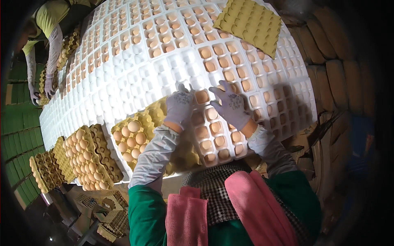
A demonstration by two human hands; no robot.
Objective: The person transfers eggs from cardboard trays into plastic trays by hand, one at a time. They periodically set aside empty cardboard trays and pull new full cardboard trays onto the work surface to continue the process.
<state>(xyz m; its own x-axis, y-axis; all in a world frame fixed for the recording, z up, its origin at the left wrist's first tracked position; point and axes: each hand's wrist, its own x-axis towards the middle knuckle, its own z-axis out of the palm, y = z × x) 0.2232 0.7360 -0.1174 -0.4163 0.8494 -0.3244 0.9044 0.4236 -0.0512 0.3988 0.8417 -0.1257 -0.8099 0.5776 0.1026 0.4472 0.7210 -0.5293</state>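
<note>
My left hand (180, 106), in a pale glove, is over the edge between the yellow pulp egg tray (158, 117) and the white foam tray; its fingertips bunch together, and whatever they may hold is hidden. My right hand (231, 106), gloved likewise, spreads its fingers above the white egg tray (205, 106), beside an egg partly covered by the fingers. A brown egg (202, 97) sits in a cup between my hands. More eggs (219, 141) fill cups below them. Several eggs (131, 141) remain at the left side of the pulp tray, partly behind my left forearm.
An upturned pulp tray (249, 26) lies over egg-filled cups at the far right. Stacked pulp trays with eggs (84, 156) stand along the near left edge. At the far left, a person's gloved hands (49, 87) are near other trays. Brown sacks (334, 83) line the right.
</note>
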